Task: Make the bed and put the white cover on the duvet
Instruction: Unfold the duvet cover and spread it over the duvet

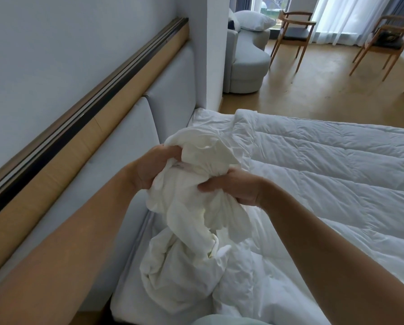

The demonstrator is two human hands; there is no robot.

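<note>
Both hands up over the head end of the bed. Left hand [152, 168] and right hand [231, 187] each have fingers curled into the bunched white cover [194, 207], its tail trailing onto the duvet [325, 165], which lies bare and quilted across the mattress. Step in hand looks like hunting for the cover's opening or a corner; next it needs shaking loose. Headboard [135, 127] close on the left. Beyond: armchair [247, 59] with pillow [255, 19], two wooden chairs [292, 31], well clear.

Crumpled matt white cloth cover [196, 207], puffy quilted duvet [337, 165], padded fabric headboard [125, 146], pale wood ledge [55, 165].
</note>
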